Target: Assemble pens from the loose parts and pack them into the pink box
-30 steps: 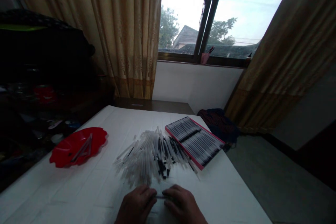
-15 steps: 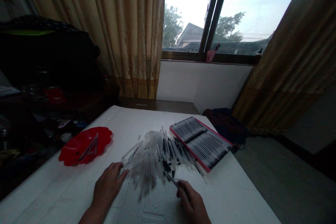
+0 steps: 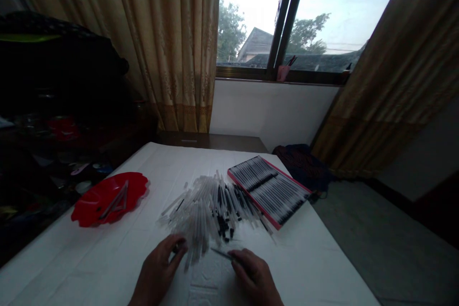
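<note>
My right hand (image 3: 253, 272) is closed round a thin, dark, pointed pen (image 3: 221, 253), whose tip points left toward my other hand. At the near-left edge of the pile, my left hand (image 3: 161, 263) has thumb and forefinger curled together. Something small and dark shows between them, too blurred to name. Beyond both hands spreads a loose pile of clear pen barrels (image 3: 201, 215). Small black pen caps (image 3: 223, 224) lie on the pile's right side. Touching or close to the pile's far right is a red-edged tray (image 3: 253, 197) filled with two rows of pens.
A red scalloped plate (image 3: 132, 182) on the left of the white-covered table (image 3: 89, 258) holds a few clear strips. Dark cluttered furniture (image 3: 71, 138) stands beyond the left edge. Behind are curtains (image 3: 179, 57), a window and a dark cloth heap (image 3: 304, 165).
My left hand has moved right and nearer to me, its fingers now curled together. My right hand has shifted slightly left and turned the pen flatter, pointing left. The view has shifted a little.
</note>
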Demonstrator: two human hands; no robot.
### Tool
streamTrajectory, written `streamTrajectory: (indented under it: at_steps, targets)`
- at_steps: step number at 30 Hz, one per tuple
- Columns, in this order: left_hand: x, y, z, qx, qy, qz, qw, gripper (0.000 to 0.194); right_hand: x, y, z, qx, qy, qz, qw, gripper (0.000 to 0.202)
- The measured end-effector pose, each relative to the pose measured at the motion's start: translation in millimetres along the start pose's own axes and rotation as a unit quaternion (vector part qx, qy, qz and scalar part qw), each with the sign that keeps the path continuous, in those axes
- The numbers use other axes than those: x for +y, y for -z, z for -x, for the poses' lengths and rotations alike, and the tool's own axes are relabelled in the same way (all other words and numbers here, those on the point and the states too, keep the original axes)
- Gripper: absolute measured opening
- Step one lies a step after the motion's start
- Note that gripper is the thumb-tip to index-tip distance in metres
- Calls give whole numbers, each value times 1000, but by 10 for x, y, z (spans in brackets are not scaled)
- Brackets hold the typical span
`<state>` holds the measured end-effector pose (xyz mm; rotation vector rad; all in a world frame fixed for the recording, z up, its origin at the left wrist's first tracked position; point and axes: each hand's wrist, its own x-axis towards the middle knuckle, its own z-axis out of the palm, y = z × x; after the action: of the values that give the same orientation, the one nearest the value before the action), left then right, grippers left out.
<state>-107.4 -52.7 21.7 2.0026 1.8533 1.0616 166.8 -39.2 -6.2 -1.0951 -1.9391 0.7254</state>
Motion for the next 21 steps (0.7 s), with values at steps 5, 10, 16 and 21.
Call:
streamTrajectory:
  at_steps: [5, 10, 16, 21]
  targets:
    - [275, -150, 17, -28, -54, 53, 997, 35, -67, 11, -2, -19, -15, 15, 1000, 28]
    - [367, -143, -1, -46, -81, 45, 995, 28, -84, 5, 0, -28, -22, 41, 999, 25]
    - [375, -165, -2, -77, -103, 27, 991, 17, -116, 16, -12, -55, -33, 60, 996, 27]
    - [372, -202, 14, -106, -110, 35, 988, 15, -117, 12, -4, -75, -33, 92, 992, 26]
